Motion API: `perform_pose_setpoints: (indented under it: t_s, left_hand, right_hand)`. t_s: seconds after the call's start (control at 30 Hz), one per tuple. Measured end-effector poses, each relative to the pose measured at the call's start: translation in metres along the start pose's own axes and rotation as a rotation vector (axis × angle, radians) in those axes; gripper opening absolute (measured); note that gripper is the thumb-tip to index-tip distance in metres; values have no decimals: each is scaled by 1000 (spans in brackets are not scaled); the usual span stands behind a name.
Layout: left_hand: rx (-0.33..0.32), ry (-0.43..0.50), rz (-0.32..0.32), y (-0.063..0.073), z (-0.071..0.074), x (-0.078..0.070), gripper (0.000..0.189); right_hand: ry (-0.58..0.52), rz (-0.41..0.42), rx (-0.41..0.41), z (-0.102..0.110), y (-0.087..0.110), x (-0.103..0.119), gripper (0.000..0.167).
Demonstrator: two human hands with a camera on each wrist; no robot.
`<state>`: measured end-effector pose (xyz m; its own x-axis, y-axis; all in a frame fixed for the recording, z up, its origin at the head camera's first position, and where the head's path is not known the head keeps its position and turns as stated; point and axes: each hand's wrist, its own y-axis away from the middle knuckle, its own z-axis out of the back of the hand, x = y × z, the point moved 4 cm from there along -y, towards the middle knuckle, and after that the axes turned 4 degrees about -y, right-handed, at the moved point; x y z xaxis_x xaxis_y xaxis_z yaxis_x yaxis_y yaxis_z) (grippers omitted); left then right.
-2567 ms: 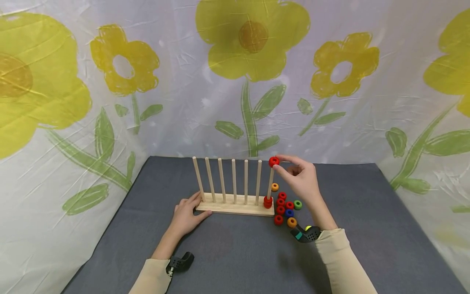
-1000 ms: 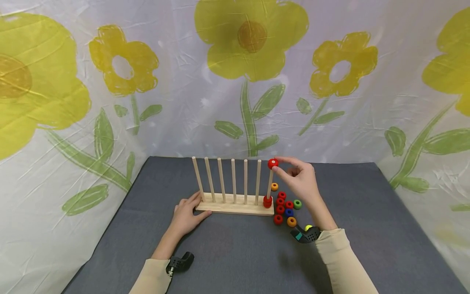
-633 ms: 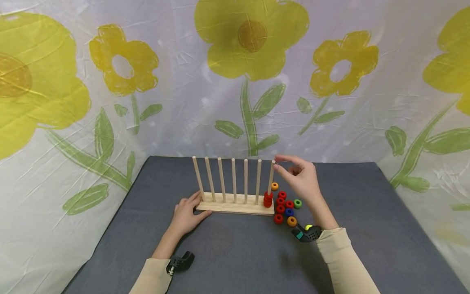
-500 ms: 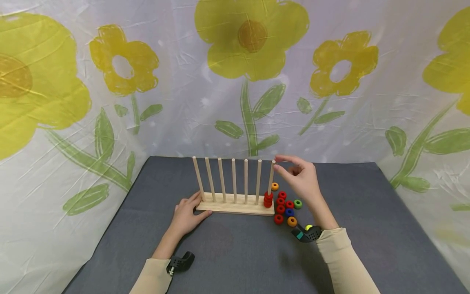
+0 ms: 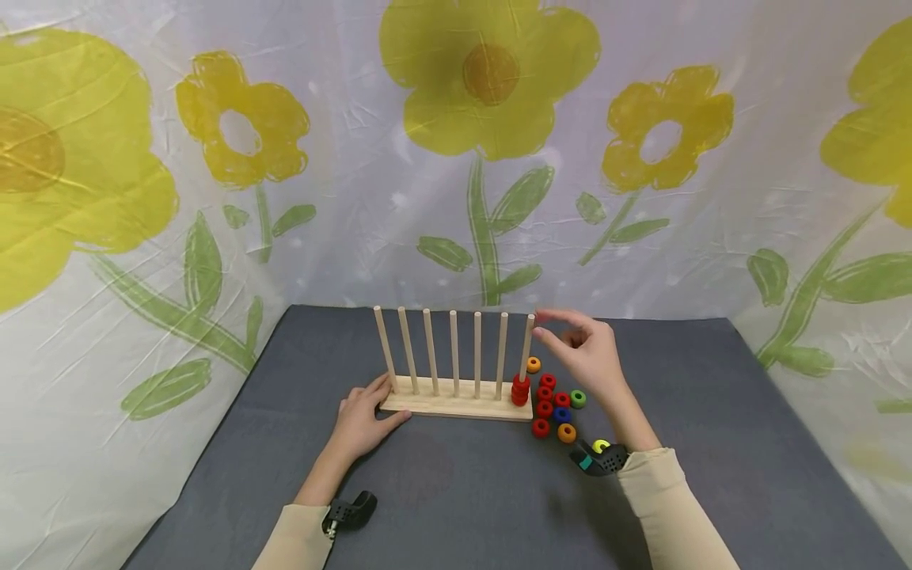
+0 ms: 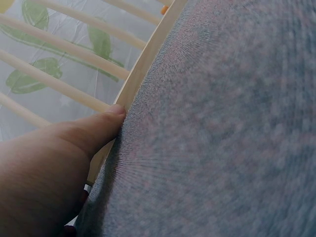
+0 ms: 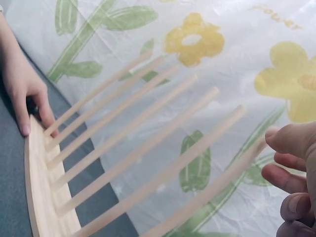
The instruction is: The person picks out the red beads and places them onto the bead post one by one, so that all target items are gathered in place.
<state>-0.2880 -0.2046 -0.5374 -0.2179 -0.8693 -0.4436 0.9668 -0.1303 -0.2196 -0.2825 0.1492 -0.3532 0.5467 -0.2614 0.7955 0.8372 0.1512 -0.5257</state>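
**Red ring down, and three sit on the end peg!**

Down it goes: the red ring (image 5: 522,382), at the tip of the end peg (image 5: 526,348) a second ago, now tops two others at the right end of the wooden rack (image 5: 452,408). And the right hand (image 5: 591,356)? Nothing in that grip: thumb and forefinger stand apart beside the peg's tip, curved as if a ring were between them (whether either brushes the wood, I can't tell). Up there, I'd judge, because a ring must be threaded from the top.

Over at the rack's left end, the left hand (image 5: 362,419) has the base pinched, thumb along the front edge and fingers round the end, presumably to steady it. Loose rings, among them a green ring (image 5: 578,404), a blue ring (image 5: 562,419) and a yellow ring (image 5: 598,446) by the wrist camera (image 5: 606,461), lie on the worktop (image 5: 427,514) just off the rack's right end, handy for that right hand, it seems.

Now the angles! Only the head view gives us the red stack; the right wrist view misses it but catches yellow lettering on the backdrop (image 7: 237,29). Left wrist, close in: that thumb's tip right against the rack's front edge.
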Motion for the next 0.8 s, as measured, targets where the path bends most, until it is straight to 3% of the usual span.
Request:
perform_pose_setpoints:
  t_s: [0.43,0.8]
  left_hand:
    - [-7,-1,6,0,0,0,80]
    - [-1,14,8,1,0,1,83]
  right_hand:
    - [47,-42,-13,13,20,-22,25]
    - [58,-124,9,19,44,-52,26]
